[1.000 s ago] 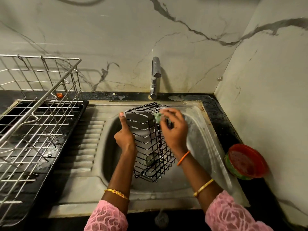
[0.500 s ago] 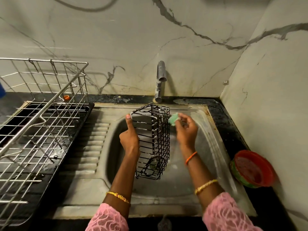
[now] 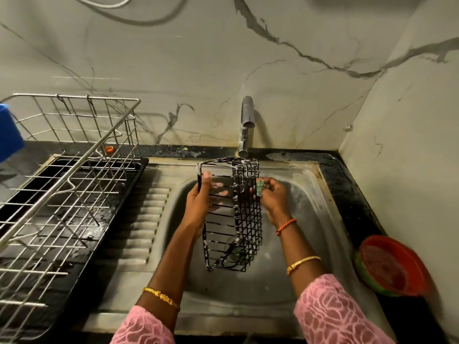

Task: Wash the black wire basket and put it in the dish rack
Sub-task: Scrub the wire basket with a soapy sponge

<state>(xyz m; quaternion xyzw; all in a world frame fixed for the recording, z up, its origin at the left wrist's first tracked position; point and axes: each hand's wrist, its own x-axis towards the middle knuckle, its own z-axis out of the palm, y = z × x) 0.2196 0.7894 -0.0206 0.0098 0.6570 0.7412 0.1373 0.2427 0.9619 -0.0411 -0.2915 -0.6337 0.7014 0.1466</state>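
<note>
Scrubbing stage. The basket [image 3: 231,214] is standing on end over the sink [image 3: 308,244], upper end just in front of the tap [image 3: 246,125], lower end down in the bowl. Suds are showing on its top wires and along the left frame. The rack [image 3: 67,184] is sitting to the left on its black tray, well apart from the basket; nothing has been placed there yet.

Left hand [image 3: 201,202]: gripping the basket's left frame, thumb lying up along the outer wire, fingers wrapped round behind the bars. Forearm is rising from bottom centre, wrist roughly straight.

Right hand [image 3: 272,197]: fingers are pinching a green scrubber [image 3: 260,188] and pressing it against the gridded right face near the top. Wrist is bent inward toward the basket.

Judgement on technique: the grid has many crossings, so short strokes along the wires, working top to bottom, should clear them best. The left hand should be bracing firmly against the scrubbing push, since soapy wire is likely slippery. Turning the basket would bring each face to the scrubber. Rinsing under the tap appears not yet done.
</note>
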